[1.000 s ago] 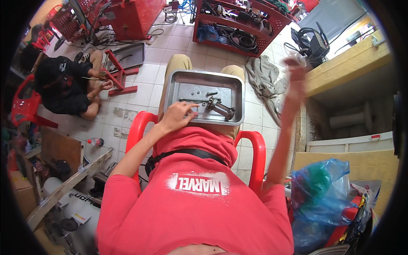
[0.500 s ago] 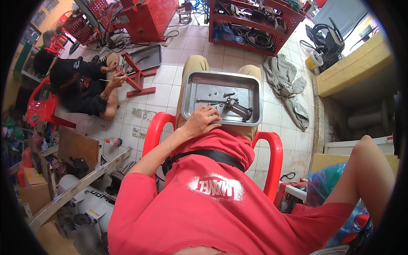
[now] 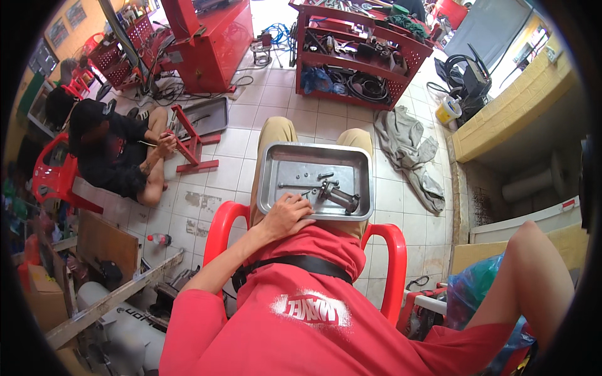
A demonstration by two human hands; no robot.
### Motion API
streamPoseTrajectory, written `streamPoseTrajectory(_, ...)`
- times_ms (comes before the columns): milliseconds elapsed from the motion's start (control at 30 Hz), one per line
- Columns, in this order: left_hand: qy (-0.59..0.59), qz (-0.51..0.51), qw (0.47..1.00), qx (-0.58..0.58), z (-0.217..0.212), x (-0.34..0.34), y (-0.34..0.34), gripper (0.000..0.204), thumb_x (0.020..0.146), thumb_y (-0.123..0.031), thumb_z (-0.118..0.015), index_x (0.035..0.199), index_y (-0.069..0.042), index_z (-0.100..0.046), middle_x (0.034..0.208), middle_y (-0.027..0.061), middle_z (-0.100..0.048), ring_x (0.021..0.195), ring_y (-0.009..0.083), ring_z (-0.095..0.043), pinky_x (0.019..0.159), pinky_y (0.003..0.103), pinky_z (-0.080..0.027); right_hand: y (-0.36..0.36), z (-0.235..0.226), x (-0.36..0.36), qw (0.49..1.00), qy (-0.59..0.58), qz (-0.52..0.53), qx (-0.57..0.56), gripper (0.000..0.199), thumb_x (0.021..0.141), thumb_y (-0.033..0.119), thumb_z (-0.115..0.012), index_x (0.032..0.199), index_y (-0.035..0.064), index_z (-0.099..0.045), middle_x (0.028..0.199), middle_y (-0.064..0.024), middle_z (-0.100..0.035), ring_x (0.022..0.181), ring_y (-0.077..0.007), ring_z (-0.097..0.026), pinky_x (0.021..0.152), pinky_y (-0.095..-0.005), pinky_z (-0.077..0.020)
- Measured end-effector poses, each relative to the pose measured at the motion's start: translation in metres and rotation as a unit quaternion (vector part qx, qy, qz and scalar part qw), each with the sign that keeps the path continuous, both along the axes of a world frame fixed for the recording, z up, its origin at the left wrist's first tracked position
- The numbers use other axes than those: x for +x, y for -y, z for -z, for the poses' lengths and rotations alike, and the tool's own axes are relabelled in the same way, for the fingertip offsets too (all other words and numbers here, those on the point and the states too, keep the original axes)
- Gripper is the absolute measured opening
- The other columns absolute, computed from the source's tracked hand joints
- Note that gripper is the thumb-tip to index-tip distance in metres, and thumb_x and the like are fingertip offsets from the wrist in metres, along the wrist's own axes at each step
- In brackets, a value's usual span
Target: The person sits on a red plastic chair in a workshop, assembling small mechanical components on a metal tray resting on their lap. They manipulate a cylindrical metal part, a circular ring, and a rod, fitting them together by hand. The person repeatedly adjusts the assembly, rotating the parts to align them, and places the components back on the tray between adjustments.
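Note:
A grey metal tray [image 3: 367, 164] rests across my lap. My left hand [image 3: 288, 216] lies over its near left rim, fingers loosely apart and partly over the inside. Beside the fingertips, in the tray, is a dark metal cylindrical part with flanged ends [image 3: 340, 197]. Around it lie a short bolt [image 3: 325, 175], a long thin rod or bolt [image 3: 295, 185] and several small nuts. Something small and dark by my fingertips is too small to name. My right arm [image 3: 530, 269] is bent out to the right side, and its hand is out of view.
At the left a person [image 3: 113, 144] in black sits by a red metal stand [image 3: 195, 147] and another tray [image 3: 216, 113]. A red tool cart [image 3: 357, 56] stands ahead. Grey cloth [image 3: 407, 150] lies on the tiles. Red chair arms [image 3: 392, 263] flank me; a plastic bag [image 3: 470, 282] is at right.
My view has tilted up a little, so the tray and my lap sit lower in the picture. My left hand stays on the tray rim. The other person's hands have drawn closer together.

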State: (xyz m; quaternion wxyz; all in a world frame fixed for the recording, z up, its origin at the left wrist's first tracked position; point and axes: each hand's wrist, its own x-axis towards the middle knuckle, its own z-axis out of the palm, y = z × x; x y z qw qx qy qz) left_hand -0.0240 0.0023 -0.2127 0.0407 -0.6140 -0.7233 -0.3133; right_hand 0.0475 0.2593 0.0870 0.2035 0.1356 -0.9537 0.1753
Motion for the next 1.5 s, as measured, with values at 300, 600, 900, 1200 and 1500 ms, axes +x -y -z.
streamPoseTrajectory(300,-0.005,0.011,1.000,-0.023,-0.008,0.002,0.000,0.024,0.091,-0.031,-0.076,0.098,-0.009,-0.073,0.103,0.0047,-0.068,0.103,0.0238,-0.063,0.098,0.039,-0.045,-0.004,0.005,0.000,1.000,-0.006,0.008,-0.019,0.019,0.098,0.011,-0.068,0.116,0.0045,-0.069,0.104,-0.0109,-0.072,0.093,-0.0228,-0.068,0.084,-0.0358,-0.0530)
streamPoseTrajectory(600,-0.016,0.018,1.000,0.001,-0.004,0.001,0.000,0.023,0.089,-0.029,-0.077,0.096,-0.008,-0.072,0.099,0.0046,-0.067,0.101,0.0238,-0.063,0.095,0.039,-0.046,-0.003,0.005,0.005,0.998,-0.043,0.010,-0.039,0.019,0.098,0.011,-0.068,0.116,0.0051,-0.069,0.103,-0.0122,-0.072,0.093,-0.0239,-0.069,0.084,-0.0365,-0.0541)
streamPoseTrajectory(900,-0.034,0.039,0.999,0.003,-0.007,0.000,-0.001,0.023,0.087,-0.030,-0.079,0.095,-0.009,-0.073,0.099,0.0022,-0.068,0.102,0.0208,-0.063,0.097,0.039,-0.046,0.014,-0.015,0.051,0.969,-0.215,-0.005,-0.124,0.019,0.097,0.010,-0.068,0.115,0.0058,-0.070,0.103,-0.0135,-0.073,0.093,-0.0251,-0.070,0.083,-0.0371,-0.0551)
streamPoseTrajectory(1200,0.004,0.019,1.000,0.011,-0.020,-0.005,0.001,0.025,0.089,-0.035,-0.078,0.099,-0.013,-0.073,0.103,0.0036,-0.068,0.104,0.0256,-0.062,0.097,0.040,-0.045,0.014,0.107,0.022,0.958,-0.089,0.073,-0.261,0.018,0.097,0.010,-0.069,0.115,0.0064,-0.071,0.103,-0.0148,-0.073,0.093,-0.0262,-0.071,0.082,-0.0378,-0.0561)
streamPoseTrajectory(1500,0.056,-0.157,0.986,0.004,-0.011,-0.024,0.003,0.025,0.089,-0.021,-0.076,0.110,-0.010,-0.069,0.106,0.0091,-0.064,0.105,0.0290,-0.060,0.093,0.041,-0.045,-0.031,0.277,-0.008,0.985,0.123,0.120,-0.029,0.020,0.091,0.021,-0.075,0.109,0.0125,-0.074,0.106,-0.0067,-0.072,0.105,-0.0252,-0.063,0.092,-0.0403,-0.0484)
